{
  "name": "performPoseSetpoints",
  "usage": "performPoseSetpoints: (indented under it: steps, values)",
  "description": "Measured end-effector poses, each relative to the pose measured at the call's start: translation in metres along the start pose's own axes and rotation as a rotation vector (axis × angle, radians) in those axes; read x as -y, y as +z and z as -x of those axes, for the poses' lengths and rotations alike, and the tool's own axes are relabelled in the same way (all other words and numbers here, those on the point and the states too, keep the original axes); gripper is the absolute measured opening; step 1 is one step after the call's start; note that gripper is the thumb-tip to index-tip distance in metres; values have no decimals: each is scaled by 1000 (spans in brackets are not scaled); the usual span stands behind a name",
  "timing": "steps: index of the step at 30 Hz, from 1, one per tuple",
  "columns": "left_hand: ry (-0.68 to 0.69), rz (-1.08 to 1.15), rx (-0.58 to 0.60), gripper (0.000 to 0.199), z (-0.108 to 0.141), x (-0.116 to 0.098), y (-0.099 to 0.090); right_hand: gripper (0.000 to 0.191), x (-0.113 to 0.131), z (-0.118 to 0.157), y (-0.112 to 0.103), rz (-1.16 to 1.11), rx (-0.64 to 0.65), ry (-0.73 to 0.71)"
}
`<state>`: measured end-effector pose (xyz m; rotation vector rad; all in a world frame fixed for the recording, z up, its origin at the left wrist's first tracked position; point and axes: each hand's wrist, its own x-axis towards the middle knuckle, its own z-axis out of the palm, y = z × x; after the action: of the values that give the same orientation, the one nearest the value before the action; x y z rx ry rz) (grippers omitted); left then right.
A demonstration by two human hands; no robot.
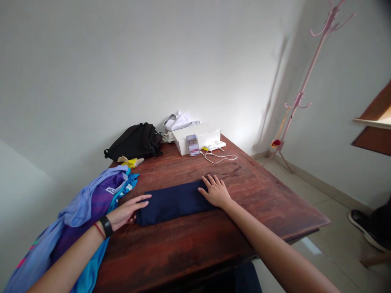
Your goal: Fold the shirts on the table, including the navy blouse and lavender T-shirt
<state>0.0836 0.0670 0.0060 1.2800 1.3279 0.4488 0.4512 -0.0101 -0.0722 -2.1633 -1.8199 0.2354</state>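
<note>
Rumpled clothes lie at nine o'clock of the smooth, folded navy cloth, a backpack at eleven; right hand spreads open, left hand seemingly too.

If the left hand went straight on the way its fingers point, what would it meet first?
The navy cloth, right at the left hand. Farther along that line, probably the right hand, though height above the cloth is hard to judge.
</note>
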Motion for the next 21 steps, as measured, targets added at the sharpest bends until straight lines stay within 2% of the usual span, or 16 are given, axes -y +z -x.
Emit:
performPoseSetpoints:
  steps: [5, 8, 10, 13, 17, 19, 21]
  values:
    - [264, -291, -12, 45, -14, -9, -1, 74, 0, -1, 0, -14, 4, 6]
    - [363, -393, 3, 42, -15, -33, 9, 73, -1, -1, 1, -32, -4, 12]
    - [433, -460, 38, 42, -15, -54, 22, 71, -2, -2, 1, -50, -7, 18]
    - [547, -574, 69, 40, -18, -88, 51, 67, -3, -2, -2, -87, -6, 28]
    - [661, -648, 112, 33, -27, -128, 104, 60, -4, -3, -3, -141, -2, 37]
    - [671, -648, 142, 31, -30, -144, 134, 55, -6, -4, -3, -183, -12, 36]
    - [611, -640, 190, 31, -33, -153, 166, 50, -11, -7, -4, -279, -49, 27]
